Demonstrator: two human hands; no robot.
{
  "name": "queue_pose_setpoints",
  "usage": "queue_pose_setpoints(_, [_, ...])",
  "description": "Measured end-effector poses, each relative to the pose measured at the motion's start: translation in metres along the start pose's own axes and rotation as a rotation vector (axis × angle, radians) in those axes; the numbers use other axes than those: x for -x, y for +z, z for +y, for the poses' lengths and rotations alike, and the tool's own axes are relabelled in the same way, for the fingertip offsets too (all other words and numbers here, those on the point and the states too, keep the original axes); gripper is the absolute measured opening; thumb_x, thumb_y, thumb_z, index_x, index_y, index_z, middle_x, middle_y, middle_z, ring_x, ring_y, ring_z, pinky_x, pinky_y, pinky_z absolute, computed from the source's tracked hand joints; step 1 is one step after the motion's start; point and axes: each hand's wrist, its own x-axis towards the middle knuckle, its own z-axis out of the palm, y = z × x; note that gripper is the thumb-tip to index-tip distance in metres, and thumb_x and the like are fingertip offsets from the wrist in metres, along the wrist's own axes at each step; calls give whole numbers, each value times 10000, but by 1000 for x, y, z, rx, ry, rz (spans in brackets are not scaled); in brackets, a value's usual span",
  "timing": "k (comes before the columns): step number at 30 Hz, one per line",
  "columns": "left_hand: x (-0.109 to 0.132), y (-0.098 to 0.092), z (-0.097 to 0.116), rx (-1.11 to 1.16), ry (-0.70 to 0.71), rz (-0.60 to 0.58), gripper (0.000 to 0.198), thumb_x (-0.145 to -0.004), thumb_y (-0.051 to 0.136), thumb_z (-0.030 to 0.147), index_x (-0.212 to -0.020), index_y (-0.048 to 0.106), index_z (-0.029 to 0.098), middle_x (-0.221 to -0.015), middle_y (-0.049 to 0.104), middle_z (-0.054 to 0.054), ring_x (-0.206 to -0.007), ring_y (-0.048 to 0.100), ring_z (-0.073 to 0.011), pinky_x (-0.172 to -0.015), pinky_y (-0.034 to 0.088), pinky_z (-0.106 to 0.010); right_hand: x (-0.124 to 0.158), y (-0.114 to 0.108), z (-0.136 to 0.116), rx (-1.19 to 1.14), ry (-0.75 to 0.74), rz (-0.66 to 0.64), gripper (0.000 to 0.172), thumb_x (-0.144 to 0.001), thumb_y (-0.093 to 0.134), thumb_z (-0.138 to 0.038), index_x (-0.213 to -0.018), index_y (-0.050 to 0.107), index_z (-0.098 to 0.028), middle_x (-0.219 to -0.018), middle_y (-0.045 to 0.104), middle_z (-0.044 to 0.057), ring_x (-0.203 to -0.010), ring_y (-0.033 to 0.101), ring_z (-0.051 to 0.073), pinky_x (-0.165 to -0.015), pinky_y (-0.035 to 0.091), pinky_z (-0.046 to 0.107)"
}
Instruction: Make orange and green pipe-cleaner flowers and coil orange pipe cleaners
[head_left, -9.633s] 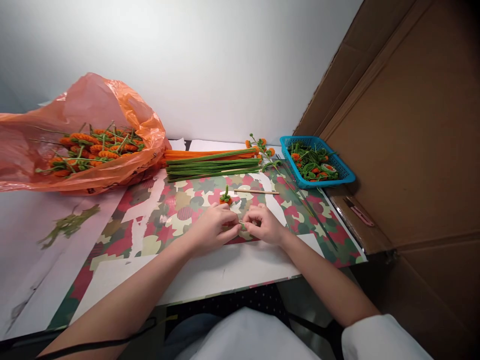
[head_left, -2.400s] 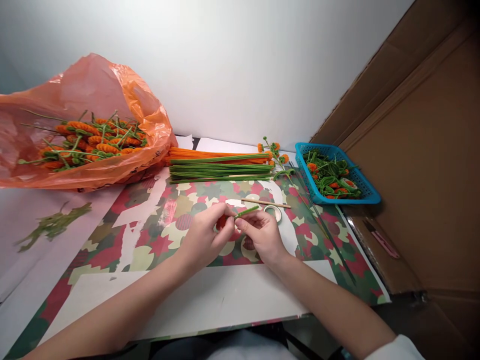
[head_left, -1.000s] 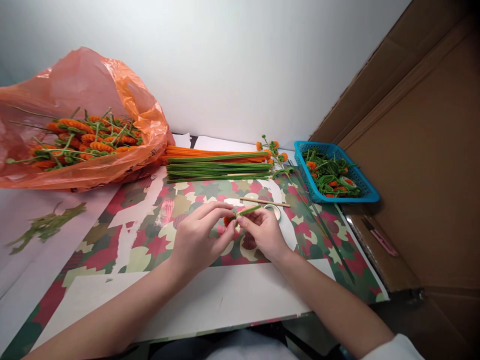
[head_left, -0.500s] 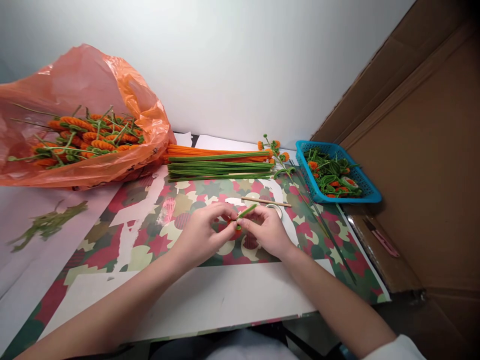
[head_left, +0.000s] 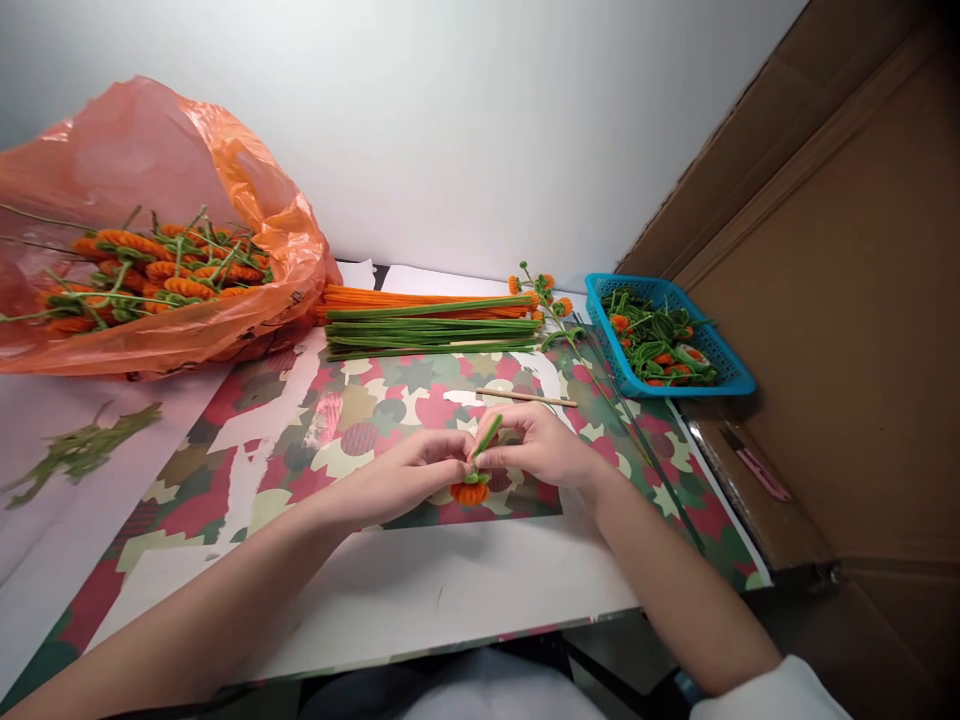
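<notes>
My left hand [head_left: 409, 476] and my right hand [head_left: 536, 447] meet over the patterned paper [head_left: 352, 430] in the middle of the table. Both pinch a small orange pipe-cleaner pumpkin [head_left: 470, 491] by its green stem [head_left: 487, 437]. The stem sticks up between my fingertips and the orange ball hangs just below them. Fingers of both hands are closed on the stem.
An orange plastic bag [head_left: 165, 200] of finished orange-and-green pieces lies at the back left. Green and orange pipe cleaners [head_left: 431, 325] lie in a bundle behind my hands, with a thin wooden stick [head_left: 536, 398]. A blue basket [head_left: 667, 335] stands at the right by a cardboard wall [head_left: 840, 260].
My hands turned the piece so the orange ball now hangs below my fingers and the stem points up. The small tape roll by my right hand is now hidden.
</notes>
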Motion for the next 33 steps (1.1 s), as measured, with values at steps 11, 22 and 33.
queue_pose_setpoints(11, [2,-6,0,47,33,-125,201,-821,467,239,-828,667,228,-814,663,-28,-824,620,-192,-727,514,-292,1,0,-4,108,-124,-47,163,-810,686,-357,-787,707,-197,-823,678,41,-772,593,166,-740,498,325])
queue_pose_setpoints(22, [-1,0,-3,141,-13,37,169,-796,594,363,-739,582,204,-683,540,18,-608,496,-116,-539,395,-215,3,3,-5,130,-66,83,202,-815,668,-385,-768,701,-191,-765,645,22,-762,569,161,-702,460,294])
queue_pose_setpoints(33, [-1,-5,-7,153,-40,-81,194,-790,583,369,-779,659,191,-745,625,-50,-705,579,-179,-622,486,-282,6,4,-9,41,-117,29,100,-819,672,-294,-790,693,-201,-800,663,20,-779,614,165,-742,512,317])
